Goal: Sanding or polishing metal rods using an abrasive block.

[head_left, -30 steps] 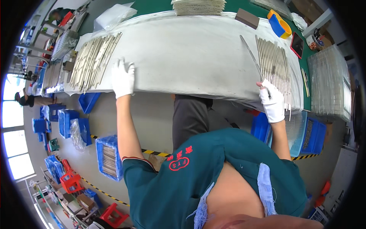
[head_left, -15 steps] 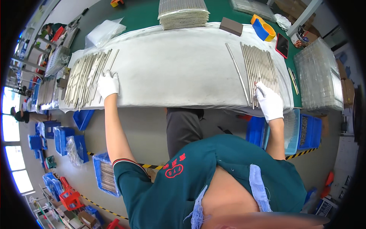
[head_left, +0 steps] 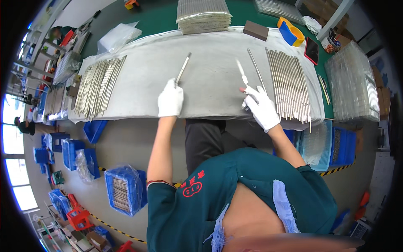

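Note:
My left hand, in a white glove, is closed round the lower part of a slim metal rod tilted up and to the right. My right hand, also gloved and with a bare fingertip showing, grips a slim pale rod; motion smears its upper end. Just beyond the right fingers a single metal rod lies on the white cloth. Rows of similar rods spread at both sides: the left row and the right row, where one rod sticks out toward me.
Along the back are a stack of clear trays, a brown block, a blue and yellow tape ring and a plastic bag. A red-edged phone lies at the right, by stacked clear trays. Blue bins stand below the table.
Both hands have left the rod rows and come inward over the cloth. The left now carries a metal rod, the right a slim pale rod.

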Available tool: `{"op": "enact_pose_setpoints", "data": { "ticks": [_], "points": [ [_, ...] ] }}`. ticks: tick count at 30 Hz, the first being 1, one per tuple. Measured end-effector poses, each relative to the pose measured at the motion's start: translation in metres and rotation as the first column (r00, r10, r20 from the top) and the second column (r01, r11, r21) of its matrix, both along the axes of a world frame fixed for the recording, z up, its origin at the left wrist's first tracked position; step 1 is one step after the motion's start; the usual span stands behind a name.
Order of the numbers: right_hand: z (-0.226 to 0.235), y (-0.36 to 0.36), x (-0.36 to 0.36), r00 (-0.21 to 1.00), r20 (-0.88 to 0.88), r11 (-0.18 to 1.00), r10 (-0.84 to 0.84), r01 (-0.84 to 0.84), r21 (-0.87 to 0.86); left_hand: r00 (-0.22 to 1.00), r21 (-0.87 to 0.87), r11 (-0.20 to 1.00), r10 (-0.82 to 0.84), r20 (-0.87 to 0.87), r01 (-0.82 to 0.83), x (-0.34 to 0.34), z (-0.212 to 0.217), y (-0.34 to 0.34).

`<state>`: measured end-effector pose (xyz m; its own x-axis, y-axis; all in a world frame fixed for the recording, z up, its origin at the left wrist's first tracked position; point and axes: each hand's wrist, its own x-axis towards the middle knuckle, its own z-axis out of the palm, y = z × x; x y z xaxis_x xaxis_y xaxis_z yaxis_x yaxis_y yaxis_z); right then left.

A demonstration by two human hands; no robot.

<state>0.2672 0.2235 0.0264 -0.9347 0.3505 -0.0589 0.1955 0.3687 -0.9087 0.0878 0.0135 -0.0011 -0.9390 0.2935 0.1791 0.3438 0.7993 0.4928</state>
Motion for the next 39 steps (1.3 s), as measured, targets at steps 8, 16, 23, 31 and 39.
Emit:
{"op": "enact_pose_setpoints", "data": {
  "ticks": [8,16,23,31,39],
  "points": [
    [0.018,0.008,0.017,0.996,0.085,0.994,-0.031,0.039,-0.099,0.578,0.676,0.679,-0.441,0.687,-0.286,0.099,0.020,0.004],
    [-0.004,-0.005,0.053,0.916,0.343,0.674,0.207,-0.388,0.628,0.497,0.535,0.822,-0.388,0.777,-0.194,0.118,0.022,-0.021],
    [-0.011,-0.008,0.056,0.939,0.283,0.637,0.195,-0.341,0.691,0.964,0.176,0.958,-0.245,0.102,0.225,0.124,-0.019,-0.021],
    [-0.004,-0.021,0.057,0.932,0.209,0.678,0.295,-0.358,0.642,0.960,0.174,0.957,-0.253,0.121,0.231,0.125,-0.019,-0.017],
    [0.005,-0.019,0.062,0.901,0.335,0.560,0.276,-0.434,0.706,0.876,0.278,0.933,-0.321,0.359,0.228,0.119,-0.020,-0.006]
  ]
}}
